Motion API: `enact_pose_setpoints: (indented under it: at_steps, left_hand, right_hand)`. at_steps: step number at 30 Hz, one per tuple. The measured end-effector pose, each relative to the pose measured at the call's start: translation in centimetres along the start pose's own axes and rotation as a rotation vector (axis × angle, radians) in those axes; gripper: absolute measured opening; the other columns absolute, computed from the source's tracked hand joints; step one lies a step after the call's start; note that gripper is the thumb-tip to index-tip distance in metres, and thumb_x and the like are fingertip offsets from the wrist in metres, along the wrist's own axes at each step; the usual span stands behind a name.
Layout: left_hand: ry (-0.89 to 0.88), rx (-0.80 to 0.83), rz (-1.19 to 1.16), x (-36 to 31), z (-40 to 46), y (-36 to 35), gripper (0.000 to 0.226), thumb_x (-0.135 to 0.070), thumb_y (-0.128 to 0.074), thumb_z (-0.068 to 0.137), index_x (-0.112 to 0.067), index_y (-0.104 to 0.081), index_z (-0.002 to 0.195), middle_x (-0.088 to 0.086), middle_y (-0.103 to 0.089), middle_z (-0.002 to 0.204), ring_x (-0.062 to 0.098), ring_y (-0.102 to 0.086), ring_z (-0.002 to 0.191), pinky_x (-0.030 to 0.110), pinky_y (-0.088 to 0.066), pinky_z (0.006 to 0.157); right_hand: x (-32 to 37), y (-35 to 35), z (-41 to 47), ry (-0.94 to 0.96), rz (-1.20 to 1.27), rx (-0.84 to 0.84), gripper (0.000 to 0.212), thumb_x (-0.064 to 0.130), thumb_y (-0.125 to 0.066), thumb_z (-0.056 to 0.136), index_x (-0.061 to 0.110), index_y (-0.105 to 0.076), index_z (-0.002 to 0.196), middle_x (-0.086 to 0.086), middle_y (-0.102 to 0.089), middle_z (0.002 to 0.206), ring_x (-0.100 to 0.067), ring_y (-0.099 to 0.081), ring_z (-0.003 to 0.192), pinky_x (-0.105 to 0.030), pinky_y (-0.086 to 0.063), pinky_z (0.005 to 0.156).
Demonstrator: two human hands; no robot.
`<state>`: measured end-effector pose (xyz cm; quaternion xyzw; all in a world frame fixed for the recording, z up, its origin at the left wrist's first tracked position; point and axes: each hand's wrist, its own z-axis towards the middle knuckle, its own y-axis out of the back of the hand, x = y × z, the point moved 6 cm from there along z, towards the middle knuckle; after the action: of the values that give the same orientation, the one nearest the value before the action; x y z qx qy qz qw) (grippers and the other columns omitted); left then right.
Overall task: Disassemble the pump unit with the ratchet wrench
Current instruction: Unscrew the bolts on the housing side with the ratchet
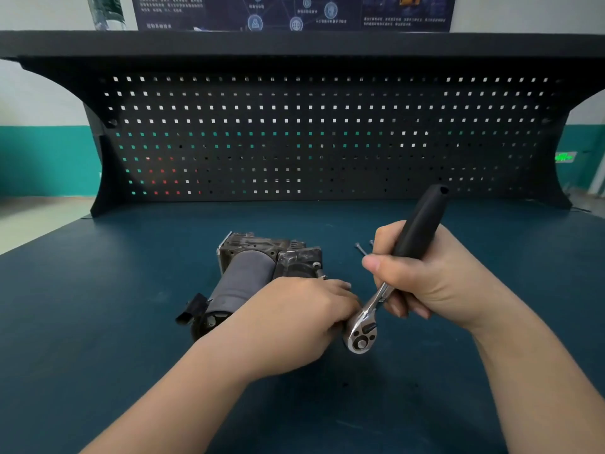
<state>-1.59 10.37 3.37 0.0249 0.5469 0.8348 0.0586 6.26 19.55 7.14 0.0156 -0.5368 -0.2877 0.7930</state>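
Note:
The pump unit [248, 273], a grey cylinder joined to a dirty metal block, lies on the dark blue bench [98, 306] in the head view. My left hand [291, 319] covers its near right end, fingers curled by the ratchet head; what they hold is hidden. My right hand [425, 280] grips the ratchet wrench [363, 332] by its black handle, which points up and away. The chrome head sits just right of my left hand.
Two loose long bolts [361, 249] lie on the bench behind my right thumb. A black pegboard back panel [327, 136] with a shelf above it closes off the far edge. A clear bottle [106, 11] stands on the shelf at the left.

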Motion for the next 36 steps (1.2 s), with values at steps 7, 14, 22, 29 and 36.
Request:
enact_pose_setpoints:
  at_steps: [7, 14, 22, 29, 36]
  left_hand:
    - [-0.191, 0.079, 0.151, 0.7, -1.2, 0.0, 0.022, -0.007, -0.05, 0.085, -0.013, -0.067, 0.098, -0.001, -0.065, 0.109, 0.013, -0.054, 0.11, 0.02, -0.03, 0.107]
    - [-0.226, 0.02, 0.18, 0.3, -2.4, 0.2, 0.015, -0.012, -0.059, 0.076, -0.011, -0.066, 0.09, 0.001, -0.069, 0.102, 0.022, -0.062, 0.103, 0.048, -0.043, 0.102]
    - [-0.209, -0.031, 0.158, 0.2, -2.2, 0.2, 0.025, -0.005, -0.048, 0.081, -0.004, -0.069, 0.094, 0.007, -0.072, 0.101, 0.022, -0.067, 0.098, 0.037, -0.053, 0.083]
    - [-0.145, -0.159, 0.118, 0.7, -2.1, 0.7, 0.025, 0.012, -0.069, 0.066, -0.005, -0.067, 0.085, 0.007, -0.069, 0.083, 0.022, -0.065, 0.073, 0.023, -0.037, 0.07]
    - [-0.132, -0.018, 0.183, 2.0, -1.9, -1.2, 0.024, -0.004, -0.053, 0.086, -0.01, -0.065, 0.106, 0.003, -0.067, 0.111, 0.022, -0.059, 0.108, 0.038, -0.041, 0.092]
  right_hand:
    - [0.2, -3.7, -0.5, -0.026, -0.037, 0.08, 0.035, 0.011, -0.068, 0.086, 0.021, -0.055, 0.055, 0.005, -0.046, 0.042, -0.009, -0.041, 0.035, -0.013, -0.031, 0.036]
    - [0.9, -3.8, -0.6, -0.084, -0.146, 0.101, 0.029, 0.016, -0.07, 0.086, 0.011, -0.057, 0.061, 0.002, -0.051, 0.046, -0.015, -0.043, 0.043, -0.018, -0.032, 0.039]
    - [2.0, -2.0, -1.4, -0.074, -0.258, -0.109, 0.027, 0.034, -0.073, 0.079, 0.016, -0.061, 0.063, -0.002, -0.058, 0.048, -0.008, -0.049, 0.041, -0.013, -0.035, 0.04]
    - [-5.5, -4.0, -6.6, -0.545, 0.936, -0.601, 0.022, 0.017, -0.056, 0.073, 0.013, -0.048, 0.053, -0.005, -0.041, 0.047, -0.008, -0.028, 0.031, -0.014, -0.017, 0.031]
    - [-4.1, -1.7, -4.7, -0.47, 0.381, -0.701, 0.029, 0.02, -0.06, 0.088, 0.009, -0.046, 0.065, -0.006, -0.043, 0.042, -0.009, -0.03, 0.029, -0.014, -0.019, 0.035]
